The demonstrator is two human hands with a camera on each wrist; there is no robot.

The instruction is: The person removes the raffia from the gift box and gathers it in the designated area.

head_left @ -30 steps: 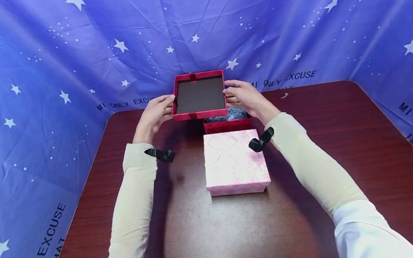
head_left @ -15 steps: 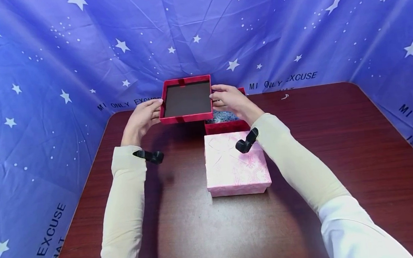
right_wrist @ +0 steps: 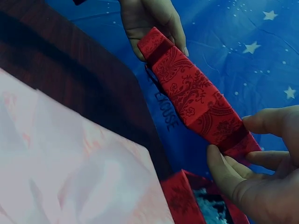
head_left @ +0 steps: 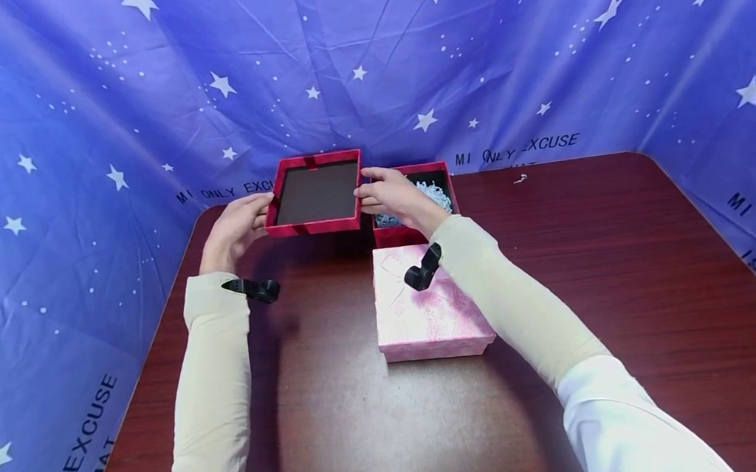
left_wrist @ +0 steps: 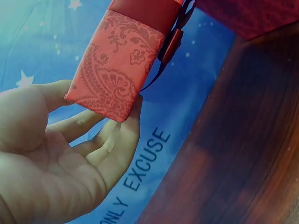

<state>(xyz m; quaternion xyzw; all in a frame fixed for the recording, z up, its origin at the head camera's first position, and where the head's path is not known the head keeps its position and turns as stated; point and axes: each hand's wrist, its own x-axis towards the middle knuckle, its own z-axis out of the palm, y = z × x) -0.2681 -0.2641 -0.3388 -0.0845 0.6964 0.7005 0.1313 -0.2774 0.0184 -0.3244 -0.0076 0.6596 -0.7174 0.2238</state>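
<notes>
A red patterned box lid (head_left: 321, 192), its dark inside facing up toward the head camera, is held between both hands above the back of the table. My left hand (head_left: 234, 229) grips its left edge, thumb on one face and fingers beneath in the left wrist view. The right edge is pinched by my right hand (head_left: 395, 194). A dark red ribbon bow (left_wrist: 173, 46) shows on the lid's outer face. Behind my right hand stands the red box base (head_left: 450, 186), uncovered, with pale blue shredded paper (head_left: 433, 194) inside; the hand hides part of it.
A pink patterned box (head_left: 431, 321) with its lid on stands in front of the red base, partly under my right wrist. The dark wooden table (head_left: 622, 283) meets a blue starry curtain (head_left: 363, 44) at the back and sides. A small white scrap (head_left: 521, 179) lies near the back edge.
Both hands have carried the red lid left and slightly down, away from over the red base. More of the base and its blue shredded paper now shows.
</notes>
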